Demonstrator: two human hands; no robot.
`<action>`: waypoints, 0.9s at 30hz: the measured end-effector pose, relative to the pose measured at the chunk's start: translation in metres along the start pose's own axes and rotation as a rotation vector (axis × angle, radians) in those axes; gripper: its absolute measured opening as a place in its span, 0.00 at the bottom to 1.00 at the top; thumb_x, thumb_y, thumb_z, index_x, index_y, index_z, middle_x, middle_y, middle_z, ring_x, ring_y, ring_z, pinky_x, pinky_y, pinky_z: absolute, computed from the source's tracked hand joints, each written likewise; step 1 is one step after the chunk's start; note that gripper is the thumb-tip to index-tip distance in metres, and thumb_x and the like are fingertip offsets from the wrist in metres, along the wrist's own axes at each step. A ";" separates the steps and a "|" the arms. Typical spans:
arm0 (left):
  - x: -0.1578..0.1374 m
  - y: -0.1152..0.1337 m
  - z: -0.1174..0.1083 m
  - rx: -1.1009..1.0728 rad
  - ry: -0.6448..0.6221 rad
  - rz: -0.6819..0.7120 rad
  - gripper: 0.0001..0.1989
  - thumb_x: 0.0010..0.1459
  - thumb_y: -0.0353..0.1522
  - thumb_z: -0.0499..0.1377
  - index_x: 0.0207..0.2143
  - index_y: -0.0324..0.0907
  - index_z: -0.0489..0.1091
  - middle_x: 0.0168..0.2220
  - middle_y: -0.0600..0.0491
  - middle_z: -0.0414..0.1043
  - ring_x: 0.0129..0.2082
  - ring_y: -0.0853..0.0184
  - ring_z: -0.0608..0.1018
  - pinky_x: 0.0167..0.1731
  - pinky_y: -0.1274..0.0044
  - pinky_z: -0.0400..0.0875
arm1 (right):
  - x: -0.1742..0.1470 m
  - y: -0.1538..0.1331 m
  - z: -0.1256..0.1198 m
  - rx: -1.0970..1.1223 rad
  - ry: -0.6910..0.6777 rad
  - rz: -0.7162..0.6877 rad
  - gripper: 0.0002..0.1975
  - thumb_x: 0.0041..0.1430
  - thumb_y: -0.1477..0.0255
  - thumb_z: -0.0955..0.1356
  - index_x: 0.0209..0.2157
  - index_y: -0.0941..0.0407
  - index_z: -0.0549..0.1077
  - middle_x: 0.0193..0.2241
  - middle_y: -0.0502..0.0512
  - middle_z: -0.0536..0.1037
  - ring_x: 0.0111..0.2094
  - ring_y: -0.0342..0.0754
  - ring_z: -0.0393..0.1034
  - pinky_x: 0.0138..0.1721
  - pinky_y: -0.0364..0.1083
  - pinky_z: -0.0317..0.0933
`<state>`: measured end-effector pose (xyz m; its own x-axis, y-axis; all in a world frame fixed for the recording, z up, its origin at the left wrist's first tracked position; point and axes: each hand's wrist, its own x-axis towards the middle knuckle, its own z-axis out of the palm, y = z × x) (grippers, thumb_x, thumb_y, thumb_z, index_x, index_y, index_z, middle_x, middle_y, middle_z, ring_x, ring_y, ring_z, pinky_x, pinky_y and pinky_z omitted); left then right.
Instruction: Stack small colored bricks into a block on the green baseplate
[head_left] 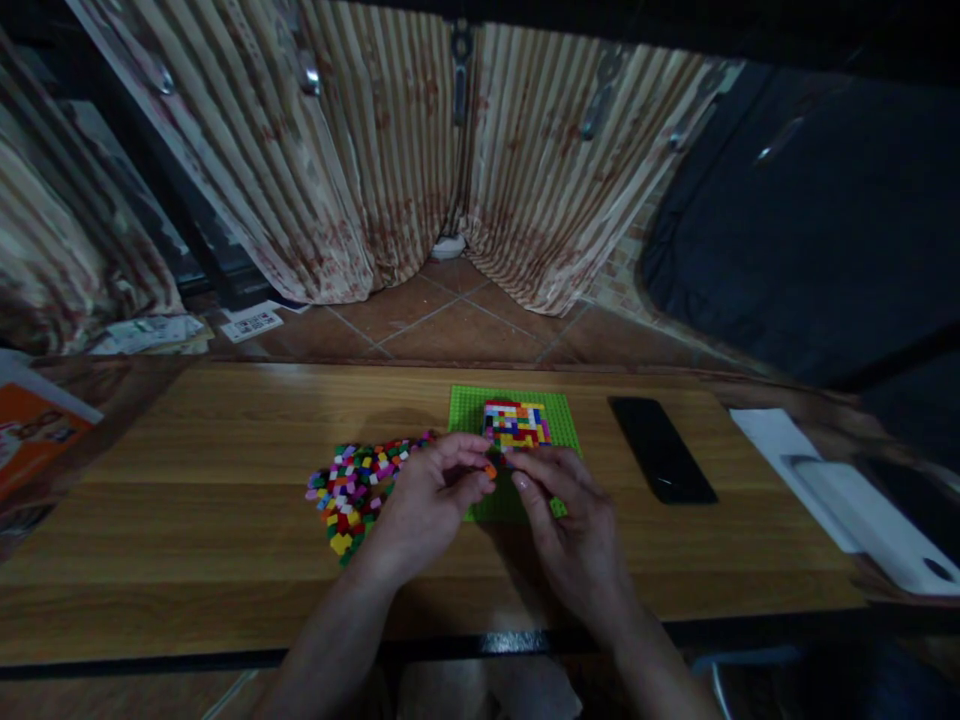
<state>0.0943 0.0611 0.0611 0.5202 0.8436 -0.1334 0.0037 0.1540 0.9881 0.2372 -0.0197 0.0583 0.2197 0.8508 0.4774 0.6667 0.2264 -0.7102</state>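
My left hand (439, 495) pinches a small orange toy brick (490, 471) between thumb and fingertips. Close beside it, my right hand (570, 510) has its thumb and forefinger drawn together; whatever lies between them is too small to make out. Both hands are over the near part of a green studded baseplate (465, 405). On that plate stands a block of multicoloured bricks (517, 422), packed side by side, its near edge partly behind my fingers. A heap of loose toy bricks (360, 480) in many colours spreads left of my left hand, which hides some of it.
A black phone-like slab (660, 450) lies on the wooden table (225, 500), right of the baseplate. White flat objects (795, 470) are past the right end. An orange and white packet (37, 430) sits at the left. Striped curtains (375, 150) hang beyond the table.
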 end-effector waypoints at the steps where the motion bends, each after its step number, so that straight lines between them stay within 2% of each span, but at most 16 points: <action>1: -0.001 0.001 0.000 -0.002 -0.015 -0.002 0.14 0.50 0.28 0.62 0.42 0.40 0.70 0.33 0.54 0.75 0.31 0.70 0.76 0.36 0.76 0.71 | 0.000 -0.001 0.001 0.022 -0.027 0.004 0.12 0.65 0.74 0.64 0.47 0.52 0.75 0.41 0.55 0.74 0.44 0.44 0.71 0.44 0.44 0.67; 8: -0.004 0.006 -0.001 -0.051 -0.121 -0.013 0.15 0.51 0.29 0.62 0.44 0.40 0.70 0.31 0.55 0.75 0.29 0.72 0.75 0.33 0.77 0.70 | -0.001 -0.002 0.007 0.174 -0.147 0.075 0.12 0.66 0.72 0.63 0.46 0.48 0.75 0.41 0.53 0.74 0.44 0.44 0.70 0.45 0.44 0.66; 14: -0.004 0.010 0.001 -0.164 -0.063 -0.047 0.16 0.49 0.31 0.64 0.42 0.39 0.71 0.31 0.55 0.75 0.27 0.74 0.75 0.31 0.79 0.71 | -0.001 -0.003 0.007 0.246 -0.104 0.061 0.09 0.64 0.72 0.65 0.42 0.48 0.75 0.39 0.50 0.75 0.42 0.44 0.71 0.43 0.44 0.65; 20: -0.003 0.008 0.004 -0.166 -0.035 -0.081 0.16 0.49 0.32 0.65 0.42 0.39 0.71 0.33 0.53 0.75 0.30 0.71 0.77 0.32 0.77 0.72 | 0.000 0.000 0.004 0.153 -0.081 0.048 0.06 0.63 0.72 0.66 0.39 0.50 0.75 0.38 0.50 0.76 0.41 0.44 0.71 0.43 0.44 0.65; 23: -0.001 0.004 0.003 -0.095 0.009 -0.087 0.14 0.51 0.33 0.64 0.41 0.40 0.71 0.35 0.52 0.75 0.30 0.70 0.78 0.32 0.77 0.72 | 0.002 0.010 -0.002 0.081 -0.030 0.078 0.06 0.63 0.72 0.66 0.39 0.51 0.76 0.38 0.51 0.75 0.41 0.44 0.71 0.42 0.44 0.65; 27: 0.001 -0.001 -0.003 0.030 0.050 -0.033 0.10 0.52 0.33 0.62 0.38 0.40 0.73 0.34 0.53 0.75 0.30 0.70 0.77 0.33 0.77 0.71 | 0.005 0.028 -0.015 -0.003 0.129 0.157 0.06 0.60 0.69 0.68 0.37 0.51 0.78 0.39 0.53 0.74 0.41 0.46 0.70 0.42 0.46 0.65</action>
<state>0.0924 0.0637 0.0601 0.4757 0.8632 -0.1688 0.0464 0.1670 0.9849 0.2682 -0.0162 0.0488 0.4107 0.8074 0.4236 0.6191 0.0941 -0.7796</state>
